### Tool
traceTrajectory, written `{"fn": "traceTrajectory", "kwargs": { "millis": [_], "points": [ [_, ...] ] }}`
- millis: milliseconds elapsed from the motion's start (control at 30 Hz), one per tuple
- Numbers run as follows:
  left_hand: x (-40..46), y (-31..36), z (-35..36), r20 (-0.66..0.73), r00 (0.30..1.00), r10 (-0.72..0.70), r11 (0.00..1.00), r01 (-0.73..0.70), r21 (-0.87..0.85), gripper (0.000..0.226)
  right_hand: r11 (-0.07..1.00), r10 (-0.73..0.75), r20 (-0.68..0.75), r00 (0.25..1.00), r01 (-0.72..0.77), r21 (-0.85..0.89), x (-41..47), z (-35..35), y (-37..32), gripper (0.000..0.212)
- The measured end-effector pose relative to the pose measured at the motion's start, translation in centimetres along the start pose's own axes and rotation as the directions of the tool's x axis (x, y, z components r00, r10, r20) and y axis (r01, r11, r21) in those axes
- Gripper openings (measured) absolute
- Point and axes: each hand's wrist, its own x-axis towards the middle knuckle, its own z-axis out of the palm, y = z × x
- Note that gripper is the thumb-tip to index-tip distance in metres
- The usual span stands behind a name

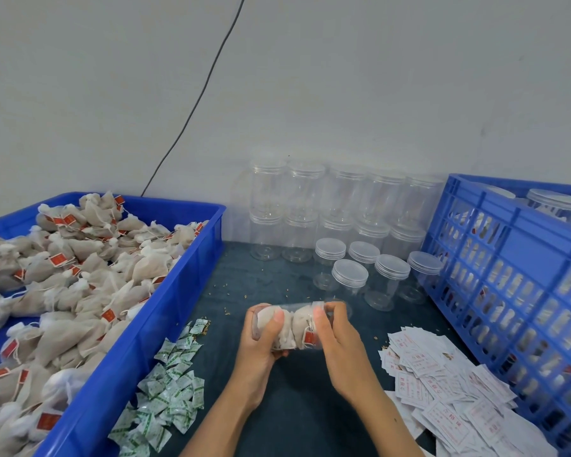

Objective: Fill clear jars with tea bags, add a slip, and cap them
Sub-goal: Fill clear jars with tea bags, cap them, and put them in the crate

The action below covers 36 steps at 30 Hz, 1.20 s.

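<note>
I see L hand (267, 338) + R hand (331, 338) both curled round jar (289, 325), held sideways betw. them, tea bags inside. Slips (442, 380) just R of R hand; bag tray (139, 328) L of L hand.

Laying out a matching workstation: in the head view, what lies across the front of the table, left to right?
Tray of tea bags → green-printed sachets → held jar → paper slips → blue crate.

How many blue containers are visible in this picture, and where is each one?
2. A blue tray full of tea bags sits at the left; a slotted blue crate stands at the right edge, holding jars. Others may lie outside the view.
</note>
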Motion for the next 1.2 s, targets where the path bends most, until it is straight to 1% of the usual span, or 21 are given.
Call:
{"fn": "traceTrajectory", "kwargs": {
  "millis": [67, 133, 200, 233, 267, 333, 400, 467, 533, 567, 600, 700, 767, 833, 900, 1000, 1033, 1067, 1133, 1167, 1200],
  "points": [
    [0.0, 0.0, 0.0, 0.006, 1.000, -0.023, 1.000, 0.023, -0.017, 0.040, 0.999, -0.032, 0.012, 0.999, 0.033, -0.032, -0.1, -0.2, 0.0, 0.061],
    [0.0, 0.1, -0.1, 0.018, 0.998, -0.055, 0.998, 0.055, -0.031, 0.048, 0.978, -0.158, 0.060, 0.986, 0.165, -0.126, -0.2, -0.5, 0.1, 0.064],
    [0.0, 0.1, -0.1, 0.041, 0.997, -0.067, 0.998, 0.068, -0.011, 0.057, 0.937, -0.253, 0.087, 0.964, 0.266, -0.225, -0.2, -0.6, 0.1, 0.056],
    [-0.1, 0.0, -0.1, 0.049, 0.997, -0.059, 0.998, 0.059, 0.002, 0.060, 0.931, -0.261, 0.080, 0.962, 0.273, -0.244, -0.2, -0.6, 0.1, 0.051],
    [-0.1, 0.0, -0.1, 0.050, 0.998, -0.033, 0.999, 0.033, 0.018, 0.063, 0.940, -0.245, 0.063, 0.968, 0.253, -0.230, -0.1, -0.5, 0.0, 0.046],
    [-0.1, -0.1, -0.2, 0.039, 0.997, 0.060, 0.996, -0.062, 0.071, 0.063, 0.974, -0.179, 0.033, 0.983, 0.182, -0.132, 0.2, -0.4, 0.0, 0.040],
    [-0.1, -0.1, -0.5, 0.032, 0.988, 0.151, 0.978, -0.154, 0.139, 0.056, 0.996, -0.083, 0.028, 0.996, 0.083, -0.009, 0.5, -0.2, 0.1, 0.037],
    [-0.1, -0.1, -0.6, 0.029, 0.983, 0.183, 0.967, -0.186, 0.173, 0.051, 0.998, 0.035, 0.040, 0.999, -0.037, 0.049, 0.8, 0.2, 0.4, 0.037],
    [-0.1, -0.2, -0.4, 0.021, 0.986, 0.165, 0.971, -0.166, 0.172, 0.055, 0.990, 0.118, 0.015, 0.993, -0.119, 0.078, 0.6, 0.5, 0.4, 0.043],
    [-0.1, -0.2, -0.3, 0.011, 0.990, 0.143, 0.977, -0.143, 0.156, 0.058, 0.993, 0.099, -0.008, 0.995, -0.098, 0.070, 0.4, 0.6, 0.3, 0.045],
    [-0.1, -0.2, -0.1, 0.000, 0.994, 0.106, 0.987, -0.105, 0.122, 0.061, 0.999, 0.035, -0.022, 0.999, -0.034, 0.033, 0.1, 0.6, 0.1, 0.049],
    [0.1, -0.2, -0.1, 0.014, 1.000, -0.024, 1.000, 0.024, 0.010, 0.063, 0.963, -0.203, 0.016, 0.979, 0.203, -0.177, -0.2, 0.3, -0.1, 0.059],
    [0.1, -0.2, -0.1, 0.028, 0.999, -0.023, 1.000, 0.023, 0.005, 0.066, 0.950, -0.235, -0.004, 0.972, 0.229, -0.211, 0.1, 0.2, -0.2, 0.050],
    [0.0, -0.1, -0.1, 0.015, 0.999, 0.048, 0.998, -0.049, 0.027, 0.065, 0.970, -0.200, -0.051, 0.978, 0.191, -0.150, 0.1, 0.6, -0.2, 0.041],
    [-0.1, 0.0, -0.3, 0.015, 0.991, 0.134, 0.987, -0.135, 0.087, 0.058, 0.991, -0.110, -0.068, 0.992, 0.104, -0.082, 0.3, 1.1, -0.3, 0.038],
    [-0.2, 0.0, -0.5, 0.050, 0.977, 0.209, 0.959, -0.214, 0.186, 0.045, 0.988, 0.152, -0.013, 0.988, -0.151, 0.022, 1.1, 1.0, 0.0, 0.036],
    [-0.3, -0.1, -0.5, 0.072, 0.973, 0.219, 0.951, -0.230, 0.205, 0.046, 0.970, 0.235, 0.034, 0.971, -0.237, 0.056, 0.9, 0.9, 0.2, 0.039],
    [-0.4, -0.1, -0.5, 0.087, 0.972, 0.217, 0.949, -0.231, 0.213, 0.047, 0.956, 0.281, 0.051, 0.958, -0.284, 0.070, 1.0, 0.8, 0.4, 0.043],
    [-0.5, -0.1, -0.2, 0.080, 0.980, 0.184, 0.959, -0.197, 0.204, 0.053, 0.965, 0.253, 0.016, 0.967, -0.254, 0.072, 0.8, 0.6, 0.2, 0.043],
    [-0.4, -0.1, 0.0, 0.069, 0.985, 0.160, 0.967, -0.170, 0.189, 0.057, 0.973, 0.209, 0.009, 0.978, -0.209, 0.103, 0.8, 0.6, 0.0, 0.040],
    [-0.4, -0.1, 0.1, 0.058, 0.990, 0.132, 0.976, -0.140, 0.167, 0.060, 0.970, 0.169, 0.040, 0.985, -0.174, 0.168, 0.8, 0.5, -0.4, 0.037]
  ]
}}
